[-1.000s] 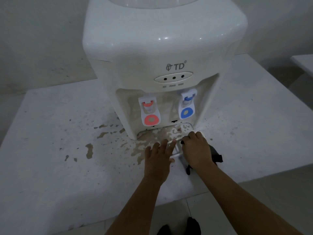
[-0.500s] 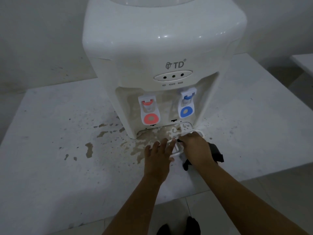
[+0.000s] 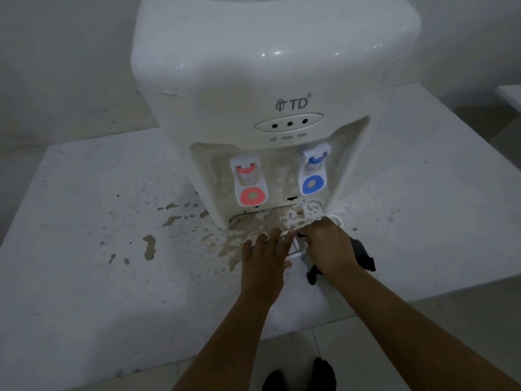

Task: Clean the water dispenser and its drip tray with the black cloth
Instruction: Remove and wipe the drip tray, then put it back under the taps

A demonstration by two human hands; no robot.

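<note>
A white table [image 3: 84, 277], stained with brown patches and specks, stands against a pale wall [image 3: 56, 66]; a tiled floor [image 3: 394, 348] shows below its front edge. On the table stands the white water dispenser [image 3: 267, 80], upright and facing the camera, marked "TD" above a panel of three indicator lights [image 3: 289, 124]. In its recess hang the red tap [image 3: 249, 183] on the left and the blue tap [image 3: 313, 172] on the right. The drip tray [image 3: 293, 246], a white plastic grille, lies on the table just in front of the recess, largely covered by the two hands; the bare floor of the recess [image 3: 270, 217] behind it is soiled brown. The left hand [image 3: 263, 263] lies flat, palm down, fingers straight and slightly spread, its fingertips resting on the left part of the tray. The right hand [image 3: 328, 246] lies just beside it, fingers curled over the black cloth [image 3: 363, 256] and pressing it onto the right part of the tray; folds of the cloth protrude from under the palm at the right and at the near side, and a small dark tip shows at the fingertips. The brown stains [image 3: 149, 246] spread across the table to the left of the dispenser. Two dark shoes [image 3: 324, 373] appear on the floor at the lower edge of the view. A second white surface [image 3: 510, 94] shows at the far right edge.
</note>
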